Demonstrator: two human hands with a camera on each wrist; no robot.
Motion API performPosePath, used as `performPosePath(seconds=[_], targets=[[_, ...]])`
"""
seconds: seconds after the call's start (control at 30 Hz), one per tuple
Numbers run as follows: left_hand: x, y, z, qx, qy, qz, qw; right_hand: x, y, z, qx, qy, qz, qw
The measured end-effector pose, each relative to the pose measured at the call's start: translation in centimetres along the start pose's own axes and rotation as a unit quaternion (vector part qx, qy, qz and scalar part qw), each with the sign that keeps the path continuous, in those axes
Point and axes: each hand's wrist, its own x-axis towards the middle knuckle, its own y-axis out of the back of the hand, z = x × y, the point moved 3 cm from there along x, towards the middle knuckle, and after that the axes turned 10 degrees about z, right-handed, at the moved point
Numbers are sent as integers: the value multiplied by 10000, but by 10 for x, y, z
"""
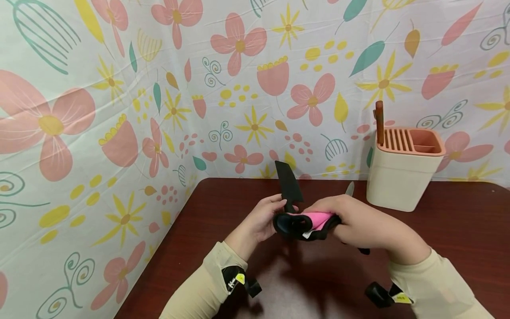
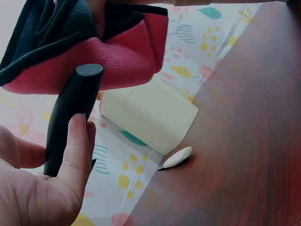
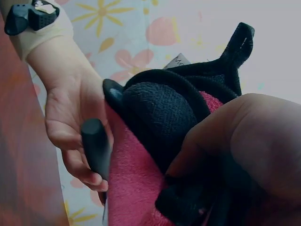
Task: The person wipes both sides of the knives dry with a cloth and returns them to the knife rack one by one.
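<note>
My left hand grips the black handle of a kitchen knife. Its broad dark blade points up and away in the head view. In my right hand is a folded cloth, pink on one side and dark with black edging, bunched under the thumb. The cloth lies close by the knife handle; whether they touch is unclear. A white label shows on the cloth in the head view. My right fingers are largely hidden by the cloth.
A cream knife block with a pink slotted top stands at the back right, a brown handle rising from it. A slim pale item lies on the dark red table near it. Patterned fabric hangs behind and left.
</note>
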Motion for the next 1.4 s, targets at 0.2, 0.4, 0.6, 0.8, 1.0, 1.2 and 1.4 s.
performPosePath(seconds=[0.2, 0.4, 0.6, 0.8, 1.0, 1.2, 1.4], targets=[[-4, -6, 0, 28, -12, -283, 9996, 2, 8, 12, -229, 185, 1097, 9935], [-11, -15, -2, 76, -46, -387, 9992, 6, -1, 27, -743, -122, 1660, 9833], [-15, -22, -7, 129, -93, -474, 9987, 12, -21, 32, -1217, -514, 1403, 9812], [-15, -23, -8, 178, -139, -660, 9976, 13, -23, 29, -1243, -792, 1244, 9812], [-17, -24, -6, 37, -86, -729, 9973, 12, -22, 28, -1248, -728, 1096, 9834], [-18, -24, -5, -93, -84, -846, 9963, 10, -19, 23, -1399, -597, 1088, 9823], [-18, -23, -2, -214, -176, -1107, 9935, 8, -16, 16, -1336, -564, 1108, 9832]])
